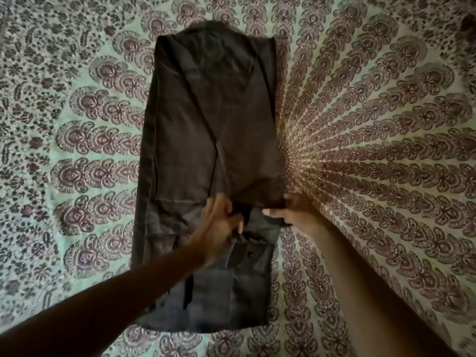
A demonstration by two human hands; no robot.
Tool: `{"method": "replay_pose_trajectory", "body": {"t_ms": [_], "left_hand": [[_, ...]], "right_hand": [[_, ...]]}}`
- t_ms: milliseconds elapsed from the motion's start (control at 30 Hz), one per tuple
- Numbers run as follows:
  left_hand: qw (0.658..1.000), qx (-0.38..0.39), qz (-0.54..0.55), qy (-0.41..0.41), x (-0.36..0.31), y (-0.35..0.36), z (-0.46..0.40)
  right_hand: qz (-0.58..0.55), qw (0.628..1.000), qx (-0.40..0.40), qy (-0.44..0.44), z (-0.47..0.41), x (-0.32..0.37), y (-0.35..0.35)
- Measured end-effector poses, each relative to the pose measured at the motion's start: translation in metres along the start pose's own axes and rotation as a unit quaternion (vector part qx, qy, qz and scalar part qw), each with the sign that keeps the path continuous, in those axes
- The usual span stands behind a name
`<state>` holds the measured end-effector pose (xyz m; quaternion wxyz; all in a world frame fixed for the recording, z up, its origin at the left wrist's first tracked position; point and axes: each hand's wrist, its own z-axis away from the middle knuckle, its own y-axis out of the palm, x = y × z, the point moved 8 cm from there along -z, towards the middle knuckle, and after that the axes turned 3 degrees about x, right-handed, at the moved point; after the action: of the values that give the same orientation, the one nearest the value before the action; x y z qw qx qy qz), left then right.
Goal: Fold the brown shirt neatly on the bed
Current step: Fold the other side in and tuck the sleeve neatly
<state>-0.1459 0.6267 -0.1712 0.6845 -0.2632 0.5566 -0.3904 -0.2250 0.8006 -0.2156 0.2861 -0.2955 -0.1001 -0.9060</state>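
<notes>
Lying lengthwise — brown shirt [201, 140], sides folded in, creased.

The scene was dimly lit, with a greenish cast over the bedspread [77, 176] toward nine o'clock. A warm, brighter patch was seen toward three o'clock, just beside the brown shirt [206, 137], whose dark folds were barely separated. The forearms at six o'clock were left in deep shadow. Soft blur was noted throughout, and the pattern was bent by wide-angle distortion at the edges.
</notes>
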Motion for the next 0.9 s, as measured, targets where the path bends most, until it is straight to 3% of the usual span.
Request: {"method": "replay_pose_trajectory", "body": {"t_ms": [67, 167, 267, 367, 467, 600, 800, 900], "left_hand": [[0.993, 0.023, 0.106, -0.041, 0.014, 0.013, 0.009], [0.981, 0.080, 0.151, -0.093, 0.026, 0.030, 0.021], [0.958, 0.037, 0.204, -0.198, 0.038, 0.036, 0.035], [0.948, -0.013, 0.199, -0.248, 0.044, 0.038, 0.045], [0.942, -0.027, 0.210, -0.260, 0.046, 0.040, 0.055], [0.960, -0.004, 0.164, -0.226, 0.044, 0.039, 0.064], [0.971, 0.078, 0.123, -0.187, 0.046, 0.050, 0.079], [0.966, 0.102, 0.090, -0.218, 0.042, 0.043, 0.078]], "right_hand": [[0.022, 1.000, -0.013, -0.016, 0.005, -0.010, 0.001], [0.014, 0.997, -0.056, -0.051, 0.013, -0.016, 0.002], [-0.059, 0.996, -0.059, -0.028, 0.019, -0.035, 0.007], [-0.063, 0.998, -0.023, -0.002, 0.022, -0.053, 0.018], [-0.075, 0.997, 0.005, 0.015, 0.030, -0.060, 0.031], [-0.043, 0.998, 0.029, 0.026, 0.039, -0.063, 0.045], [0.058, 0.996, 0.053, 0.053, 0.041, -0.064, 0.061], [0.106, 0.993, 0.027, 0.048, 0.033, -0.055, 0.061]]}}
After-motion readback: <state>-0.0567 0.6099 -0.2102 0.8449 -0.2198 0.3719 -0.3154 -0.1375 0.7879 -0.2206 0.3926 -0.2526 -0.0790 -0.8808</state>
